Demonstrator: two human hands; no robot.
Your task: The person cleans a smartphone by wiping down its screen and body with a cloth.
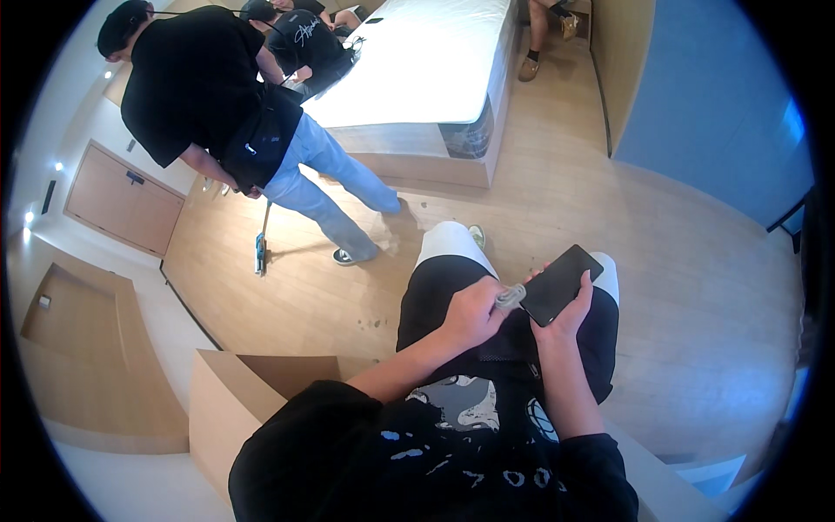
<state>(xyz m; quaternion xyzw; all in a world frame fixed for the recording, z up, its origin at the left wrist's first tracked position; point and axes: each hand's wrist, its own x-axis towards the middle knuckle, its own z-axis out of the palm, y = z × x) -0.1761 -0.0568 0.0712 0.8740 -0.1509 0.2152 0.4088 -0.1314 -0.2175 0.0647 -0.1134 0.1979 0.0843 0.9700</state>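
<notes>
The left grip (pixel 472 313) is curled closed on a coiled, light-grey cable (pixel 511 297), close against the left edge of a flat, black, rectangular smartphone (pixel 562 285); whether they touch is unclear. The right grip (pixel 567 322) is wrapped round that smartphone, thumb along its right edge, above the seated person's black-and-white shorts (pixel 432 300).

Left hand (pixel 476 311) curls near the cupped right hand (pixel 567 319).
</notes>
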